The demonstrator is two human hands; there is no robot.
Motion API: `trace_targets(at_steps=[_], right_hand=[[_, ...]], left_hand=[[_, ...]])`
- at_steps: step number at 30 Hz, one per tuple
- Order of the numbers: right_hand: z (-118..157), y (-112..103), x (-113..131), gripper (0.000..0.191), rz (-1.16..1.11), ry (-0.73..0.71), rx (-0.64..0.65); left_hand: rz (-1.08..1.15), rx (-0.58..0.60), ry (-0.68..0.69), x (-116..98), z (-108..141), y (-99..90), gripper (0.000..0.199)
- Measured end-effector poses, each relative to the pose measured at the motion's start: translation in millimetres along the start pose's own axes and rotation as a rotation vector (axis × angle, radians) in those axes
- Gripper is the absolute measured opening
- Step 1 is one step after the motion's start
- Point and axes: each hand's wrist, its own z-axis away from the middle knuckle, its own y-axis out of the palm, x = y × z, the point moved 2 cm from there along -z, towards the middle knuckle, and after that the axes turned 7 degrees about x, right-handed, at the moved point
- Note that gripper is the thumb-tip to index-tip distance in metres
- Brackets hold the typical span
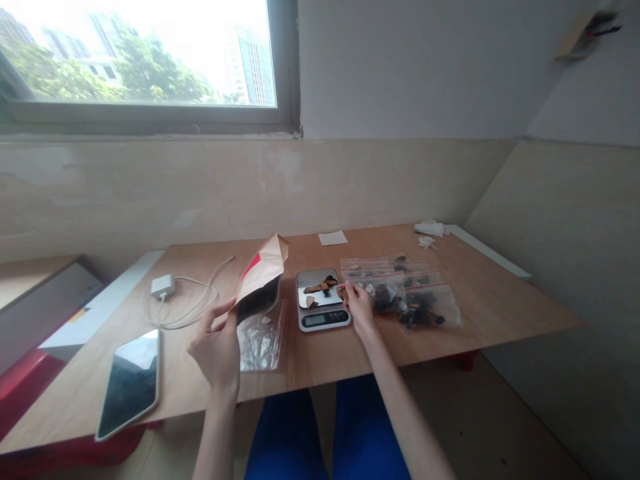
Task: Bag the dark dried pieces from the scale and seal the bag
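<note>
Our left hand [217, 350] keeps a closed grip on a brown paper bag [261, 275] with a red stripe, held tilted above a clear zip bag [261, 340] lying on the plywood tabletop [480, 320]. Our right hand [359, 307] pinches a small dried piece [343, 291] just beside a digital kitchen scale [320, 300], whose mirrored platform carries more brown dried pieces [320, 287]. To the right of that hand lie overlapping zip bags of dark pieces [400, 297]. On the left are a smartphone [130, 383] and a white charger [163, 287] with its cable. Farther back we see a paper slip [333, 238], white tissue [429, 229] and a window [145, 60] onto trees and towers
</note>
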Motion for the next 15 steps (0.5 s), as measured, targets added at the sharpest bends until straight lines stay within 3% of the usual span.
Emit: trace_targets(at_steps=[4, 15], right_hand=[[-16.8, -3.2, -0.2, 0.033, 0.147, 0.035, 0.060], [-39.8, 3.0, -12.0, 0.028, 0.143, 0.008, 0.046]], left_hand=[[0.004, 0.011, 0.003, -1.4, 2.7, 0.0, 0.025], [-0.027, 0.014, -0.006, -2.7, 1.7, -3.7, 0.027]])
